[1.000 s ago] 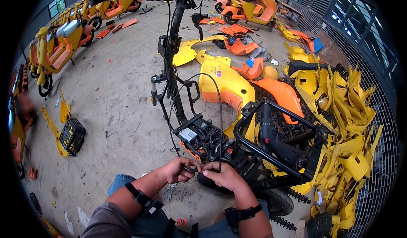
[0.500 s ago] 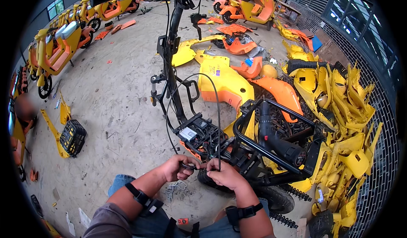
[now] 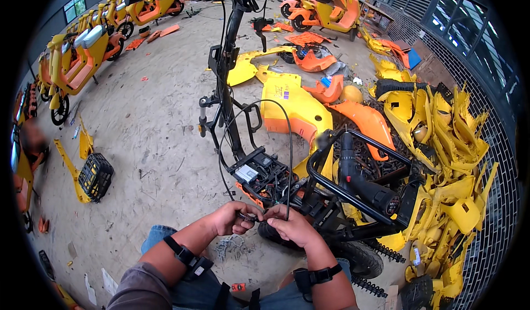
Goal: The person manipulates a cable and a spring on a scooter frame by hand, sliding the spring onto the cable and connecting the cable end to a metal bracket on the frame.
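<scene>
In front of me stands a stripped black scooter frame [image 3: 229, 111], its handlebar at the top. A thin black cable [image 3: 290, 150] rises from the frame in a loop and comes down to my hands. Curled fingers of my left hand [image 3: 232, 218] grip a dark section of this cable, low beside the frame. Close on its right, my right hand [image 3: 288, 225] pinches the cable too, fingertips nearly meeting the left ones. What lies between the fingertips is too small to make out. Just beyond my hands is an open bay of wiring and electronic parts [image 3: 256, 173].
A black power drill [image 3: 349, 161] lies within the tubular rear rack [image 3: 342, 189]. Yellow body panels [image 3: 464, 213] are heaped at right; an orange panel [image 3: 364, 122] lies beyond the rack. A black basket [image 3: 96, 177] sits on the floor at left. Scooters [image 3: 83, 61] stand behind.
My fingertips have drawn slightly closer together on the cable. The whole view has shifted a little; the frame and drill stay in place.
</scene>
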### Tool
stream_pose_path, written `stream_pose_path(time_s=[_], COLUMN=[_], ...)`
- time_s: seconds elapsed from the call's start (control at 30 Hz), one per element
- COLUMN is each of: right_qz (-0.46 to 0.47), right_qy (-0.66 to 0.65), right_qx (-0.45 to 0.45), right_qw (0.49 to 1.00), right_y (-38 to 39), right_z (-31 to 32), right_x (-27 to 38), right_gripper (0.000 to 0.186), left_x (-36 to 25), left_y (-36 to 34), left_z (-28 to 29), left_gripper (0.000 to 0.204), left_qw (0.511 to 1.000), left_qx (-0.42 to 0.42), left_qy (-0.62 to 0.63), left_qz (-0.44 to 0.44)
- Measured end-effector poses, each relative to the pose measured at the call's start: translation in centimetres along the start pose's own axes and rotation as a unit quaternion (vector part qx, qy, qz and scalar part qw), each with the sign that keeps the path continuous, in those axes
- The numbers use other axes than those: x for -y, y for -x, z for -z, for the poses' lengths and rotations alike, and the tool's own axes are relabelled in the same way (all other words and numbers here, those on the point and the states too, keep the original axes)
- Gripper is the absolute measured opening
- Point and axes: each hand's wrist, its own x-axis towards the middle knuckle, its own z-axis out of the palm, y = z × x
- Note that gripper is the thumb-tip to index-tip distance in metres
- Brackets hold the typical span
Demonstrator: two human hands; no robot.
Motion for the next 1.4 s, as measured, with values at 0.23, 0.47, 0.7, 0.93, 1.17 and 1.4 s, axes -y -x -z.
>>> stream_pose_path(time_s=[0.23,0.47,0.7,0.93,1.17,1.4], right_qz=[-0.045,-0.010,-0.013,-0.032,0.014,-0.035], right_qy=[0.067,0.073,0.065,0.128,0.050,0.065], right_qx=[0.031,0.009,-0.002,0.020,0.013,0.013], right_qw=[0.996,0.997,0.998,0.991,0.999,0.997], right_y=[0.6,0.4,0.1,0.4,0.9,-0.5], right_z=[-0.7,-1.4,-0.3,-1.3,-0.8,1.1], right_x=[0.9,0.3,0.0,0.3,1.1,-1.1], right_gripper=[0.022,0.024,0.025,0.024,0.034,0.031], left_x=[0.5,0.7,0.3,0.7,0.5,0.6], left_y=[-0.1,-0.4,0.2,-0.2,-0.1,-0.3], left_z=[0.1,0.3,0.1,0.6,0.2,0.3], left_gripper=[0.040,0.041,0.041,0.041,0.042,0.043], left_qw=[1.000,1.000,1.000,1.000,1.000,1.000], left_qx=[-0.002,-0.010,-0.011,0.007,-0.019,-0.010], left_qy=[0.004,0.008,0.001,-0.004,-0.004,-0.009], left_qz=[-0.003,-0.005,-0.010,-0.012,-0.021,-0.013])
